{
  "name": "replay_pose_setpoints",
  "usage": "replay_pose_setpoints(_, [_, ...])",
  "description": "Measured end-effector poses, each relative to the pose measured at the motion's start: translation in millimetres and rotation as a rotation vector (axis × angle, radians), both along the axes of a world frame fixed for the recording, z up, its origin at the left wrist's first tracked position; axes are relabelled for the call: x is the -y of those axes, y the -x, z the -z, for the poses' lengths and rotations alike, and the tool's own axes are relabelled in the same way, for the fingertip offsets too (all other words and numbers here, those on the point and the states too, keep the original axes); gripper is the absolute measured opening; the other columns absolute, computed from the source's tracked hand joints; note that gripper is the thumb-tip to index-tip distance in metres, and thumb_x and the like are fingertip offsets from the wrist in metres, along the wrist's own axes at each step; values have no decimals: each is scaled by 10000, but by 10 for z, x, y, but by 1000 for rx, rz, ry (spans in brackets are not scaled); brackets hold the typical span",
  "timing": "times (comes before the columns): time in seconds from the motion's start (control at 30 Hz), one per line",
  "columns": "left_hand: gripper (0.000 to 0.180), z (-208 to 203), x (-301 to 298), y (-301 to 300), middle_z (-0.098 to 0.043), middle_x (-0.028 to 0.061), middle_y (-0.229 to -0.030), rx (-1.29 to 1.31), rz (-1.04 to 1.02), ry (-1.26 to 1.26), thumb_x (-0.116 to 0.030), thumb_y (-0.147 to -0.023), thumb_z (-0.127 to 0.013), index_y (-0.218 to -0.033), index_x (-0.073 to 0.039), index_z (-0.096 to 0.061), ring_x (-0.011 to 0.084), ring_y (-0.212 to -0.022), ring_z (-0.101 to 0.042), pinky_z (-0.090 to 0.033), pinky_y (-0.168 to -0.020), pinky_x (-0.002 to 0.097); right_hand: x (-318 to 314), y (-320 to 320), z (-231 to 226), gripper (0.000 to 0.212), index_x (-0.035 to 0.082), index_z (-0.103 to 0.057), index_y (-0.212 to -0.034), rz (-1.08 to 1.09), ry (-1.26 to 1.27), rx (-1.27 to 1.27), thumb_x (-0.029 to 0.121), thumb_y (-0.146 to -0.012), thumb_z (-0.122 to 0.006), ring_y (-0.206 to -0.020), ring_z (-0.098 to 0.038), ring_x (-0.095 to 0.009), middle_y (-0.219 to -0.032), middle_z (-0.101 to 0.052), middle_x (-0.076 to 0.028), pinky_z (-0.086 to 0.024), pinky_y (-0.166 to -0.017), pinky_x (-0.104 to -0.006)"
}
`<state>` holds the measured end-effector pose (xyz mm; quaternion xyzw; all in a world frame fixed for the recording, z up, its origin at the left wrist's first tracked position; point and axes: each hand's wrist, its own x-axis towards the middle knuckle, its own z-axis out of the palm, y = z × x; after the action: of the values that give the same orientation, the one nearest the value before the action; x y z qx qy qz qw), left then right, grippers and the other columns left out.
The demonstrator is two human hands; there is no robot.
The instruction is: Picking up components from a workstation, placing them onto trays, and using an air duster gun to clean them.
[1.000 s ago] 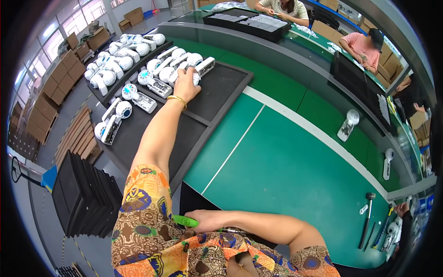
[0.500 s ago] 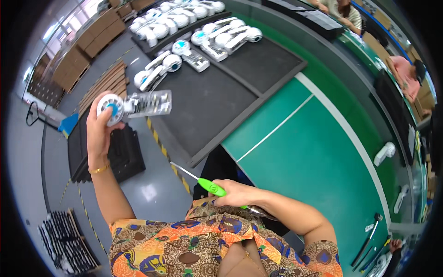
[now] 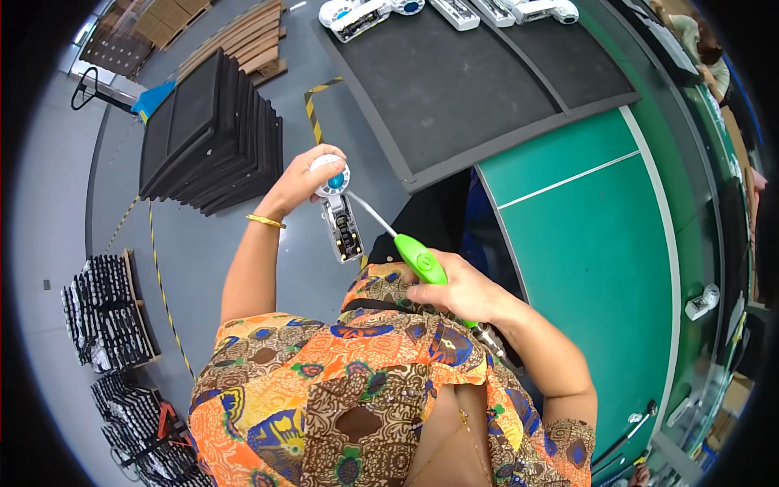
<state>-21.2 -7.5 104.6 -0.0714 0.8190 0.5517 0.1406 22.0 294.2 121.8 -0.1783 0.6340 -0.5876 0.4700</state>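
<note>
My left hand [image 3: 299,180] is closed round the round head of a white plastic housing [image 3: 342,230], which has a blue centre. Its long body hangs down toward me, and its open side shows dark parts inside. In my right hand [image 3: 469,290] is a bright green air blow gun [image 3: 419,258] with a long thin metal nozzle and a metal fitting at its rear. The nozzle tip points at the housing just below its round head; whether it touches cannot be told.
A black tray [image 3: 446,142] with several white housings [image 3: 456,12] at its far side lies on the green table [image 3: 592,252]. Left of me are stacked black trays [image 3: 207,138], a wooden pallet [image 3: 243,36] and a blue cart [image 3: 152,99]. Another white housing [image 3: 703,302] lies far right.
My left hand has brought the housing inward and turned its body toward me. The blow gun has risen, its nozzle now close to the housing. My view has shifted left and down.
</note>
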Motion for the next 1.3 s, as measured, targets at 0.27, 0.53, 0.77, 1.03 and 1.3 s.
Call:
replay_pose_setpoints(0.27, [363,185,-146,-68,-541,3,-717,52,18,35,-414,-840,-568,-978,-80,-597,58,-551,-487,-360,-414,201,9,-3,72,215,38,-522,-940,4,-43,19,125,-784,-643,-554,-446,-68,-709,-523,1,-373,-493,-230])
replay_pose_setpoints(0.53, [492,251,-190,-92,-530,20,-665,140,63,54,-504,-831,-553,-990,-40,-599,60,-491,-448,-332,-405,202,4,-4,22,296,-15,-545,-919,-39,-85,-1,187,-729,-646,-805,-564,-218,-821,-587,-126,-439,-771,-326])
replay_pose_setpoints(0.77, [529,255,-206,-86,-527,17,-663,132,74,74,-542,-817,-552,-978,-40,-606,64,-489,-450,-325,-401,202,-51,101,32,234,27,-521,-931,-41,-164,82,132,-766,-650,-578,-467,-91,-691,-516,-16,-392,-518,-249])
replay_pose_setpoints(1.03, [404,206,-193,-45,-529,-12,-696,176,93,128,-447,-863,-512,-931,-59,-601,38,-559,-485,-340,-407,176,-67,-29,117,260,-7,-534,-1000,-275,-144,-191,127,-787,-602,-831,-579,-215,-877,-611,-112,-448,-776,-334])
replay_pose_setpoints(1.3, [483,248,-158,-46,-534,5,-672,190,127,134,-519,-807,-567,-929,-54,-619,58,-535,-484,-343,-401,188,-84,-115,170,237,-22,-540,-966,-398,-199,-206,144,-799,-561,-913,-591,-313,-933,-619,-178,-437,-800,-393])
